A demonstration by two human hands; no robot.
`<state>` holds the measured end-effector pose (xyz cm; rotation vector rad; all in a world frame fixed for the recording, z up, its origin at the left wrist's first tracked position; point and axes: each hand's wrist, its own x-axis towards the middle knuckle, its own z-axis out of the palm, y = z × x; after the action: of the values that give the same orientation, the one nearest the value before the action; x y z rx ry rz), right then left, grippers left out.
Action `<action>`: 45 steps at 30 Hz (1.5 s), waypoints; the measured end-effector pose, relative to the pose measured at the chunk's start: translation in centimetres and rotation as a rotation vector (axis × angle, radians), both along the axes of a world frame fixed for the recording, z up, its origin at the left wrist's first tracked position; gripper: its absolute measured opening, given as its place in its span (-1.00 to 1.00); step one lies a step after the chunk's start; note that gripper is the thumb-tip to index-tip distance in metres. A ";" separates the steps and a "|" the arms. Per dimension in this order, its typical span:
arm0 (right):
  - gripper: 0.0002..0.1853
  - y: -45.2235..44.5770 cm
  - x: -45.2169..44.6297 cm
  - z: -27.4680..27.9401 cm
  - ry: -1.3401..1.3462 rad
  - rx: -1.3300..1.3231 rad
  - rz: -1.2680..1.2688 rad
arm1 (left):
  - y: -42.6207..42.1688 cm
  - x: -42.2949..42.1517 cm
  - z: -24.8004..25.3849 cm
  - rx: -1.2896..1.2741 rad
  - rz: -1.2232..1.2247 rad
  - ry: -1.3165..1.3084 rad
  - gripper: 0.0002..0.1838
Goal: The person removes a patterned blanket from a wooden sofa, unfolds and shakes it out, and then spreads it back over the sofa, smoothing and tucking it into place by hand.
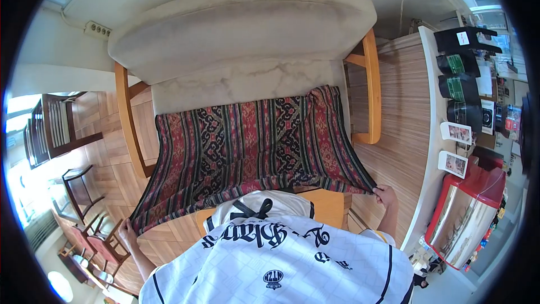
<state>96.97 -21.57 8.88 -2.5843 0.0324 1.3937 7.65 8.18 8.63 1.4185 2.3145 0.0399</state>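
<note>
A patterned woven cloth [247,141] with red, black and cream stripes is stretched between my two hands. Its far part lies over the pale seat [225,81] of a sofa, while its near edge hangs toward my body. At the lower left, my left hand [128,231] pinches one near corner. My right hand [385,195] grips the opposite near corner, with its fingers closed. Toward the far right the cloth is bunched into a fold, and wrinkles run along the near edge.
The sofa has a stained pale backrest [242,28] and wooden armrests, left [130,124] and right [372,90]. A wooden table [323,205] shows beneath the cloth near me. Chairs [98,239] stand at left; a counter [430,135] with a red-and-silver machine [464,214] runs along the right.
</note>
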 end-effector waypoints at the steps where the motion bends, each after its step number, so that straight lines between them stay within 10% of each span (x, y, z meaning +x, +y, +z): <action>1: -0.89 0.2 0.0 0.1 -0.015 0.029 -0.051 | 0.1 -1.4 -0.6 -0.039 0.018 0.024 -0.72; 8: -0.86 1.4 2.3 0.5 -0.334 0.455 -0.402 | 3.4 -3.0 -0.6 0.064 0.666 -0.455 -0.61; 15: -0.85 2.9 2.8 6.8 -0.307 1.098 -0.884 | 5.6 -7.2 2.0 0.386 0.525 -1.075 -0.62; 22: -0.65 0.5 1.4 10.2 -0.275 0.423 -0.180 | 6.0 -3.5 9.4 -0.470 0.369 -0.808 -0.75; 30: -0.67 0.6 1.2 11.0 -0.226 1.115 -0.720 | 4.8 -5.3 8.3 0.380 0.603 -1.156 -0.70; 34: -0.75 0.9 1.2 12.6 0.002 0.466 -0.256 | 4.5 -3.8 8.9 0.089 0.510 -0.982 -0.71; 38: -0.84 1.6 1.3 12.1 -0.278 0.884 -0.426 | 4.6 -2.0 9.8 -0.343 0.434 -0.723 -0.75; 45: -0.87 2.2 1.4 14.1 -0.329 0.956 -0.640 | 3.5 -3.9 9.0 0.306 0.626 -1.011 -0.80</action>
<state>98.34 -19.39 23.03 -1.7162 0.1021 0.5253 3.78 11.69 17.68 0.4766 1.7691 1.0578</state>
